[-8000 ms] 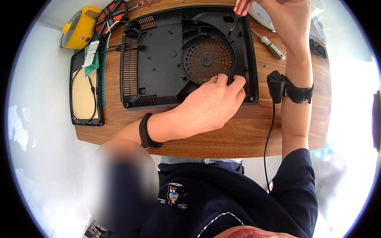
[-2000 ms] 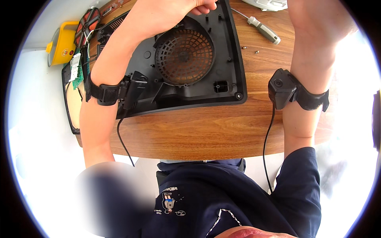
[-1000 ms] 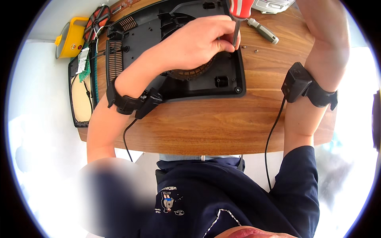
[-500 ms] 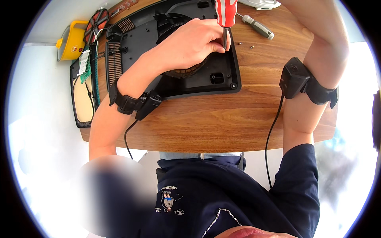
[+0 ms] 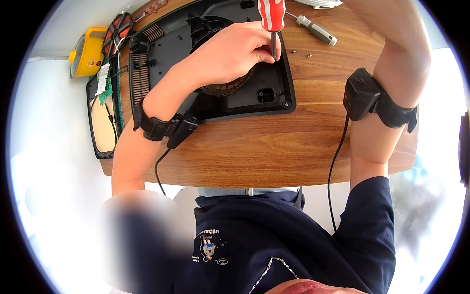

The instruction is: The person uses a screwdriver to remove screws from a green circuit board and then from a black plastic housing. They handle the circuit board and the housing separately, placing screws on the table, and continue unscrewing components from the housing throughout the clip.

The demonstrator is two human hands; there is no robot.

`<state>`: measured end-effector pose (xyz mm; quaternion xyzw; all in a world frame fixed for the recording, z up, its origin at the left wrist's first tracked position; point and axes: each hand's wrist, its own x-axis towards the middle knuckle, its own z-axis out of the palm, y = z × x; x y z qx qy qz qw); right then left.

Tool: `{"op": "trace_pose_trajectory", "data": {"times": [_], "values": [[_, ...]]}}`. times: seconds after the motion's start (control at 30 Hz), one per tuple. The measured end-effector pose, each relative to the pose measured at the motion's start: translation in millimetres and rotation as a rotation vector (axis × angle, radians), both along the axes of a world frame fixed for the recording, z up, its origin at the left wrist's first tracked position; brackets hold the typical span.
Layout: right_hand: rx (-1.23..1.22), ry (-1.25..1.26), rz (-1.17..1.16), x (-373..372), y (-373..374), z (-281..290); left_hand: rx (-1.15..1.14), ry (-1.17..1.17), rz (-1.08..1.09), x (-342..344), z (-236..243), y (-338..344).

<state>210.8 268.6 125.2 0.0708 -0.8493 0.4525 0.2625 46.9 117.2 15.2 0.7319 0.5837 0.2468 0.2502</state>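
A screwdriver with a red and white striped handle point(image 5: 271, 13) points down at the right part of a black plastic casing point(image 5: 235, 109). My left hand point(image 5: 235, 51) reaches over the casing, with thumb and fingers pinched around the lower end of the screwdriver's shaft. Whether a screw sits at the tip is hidden by the fingers. Below the hand, part of a round ribbed grille point(image 5: 227, 89) shows in the casing. My right forearm runs up past the top edge, so my right hand is out of the picture, as is the top of the screwdriver's handle.
On the wooden table point(image 5: 235, 157), right of the casing, lie a grey screwdriver point(image 5: 317, 30) and two small screws point(image 5: 309, 56). At left are a yellow device point(image 5: 90, 54), a red and black round part point(image 5: 117, 33) and a black-framed panel point(image 5: 104, 132). A white object point(image 5: 318, 3) is at the top.
The striped screwdriver has shifted a little to the left, and my left fingertips have moved slightly with it. The casing appears almost in the same place.
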Motion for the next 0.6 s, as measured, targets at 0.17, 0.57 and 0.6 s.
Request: {"op": "trace_pose_trajectory", "data": {"times": [0.17,0.57,0.6], "values": [[0.086,0.033,-0.032,-5,-3,-5,0.028,-0.007,-0.019,-4,-1,-3],[-0.253,-0.183,0.222,10,-4,18,-0.067,0.040,-0.007,-4,7,-2],[-0.249,-0.183,0.199,11,-7,20,-0.075,0.037,-0.009,-5,10,-2]]}}
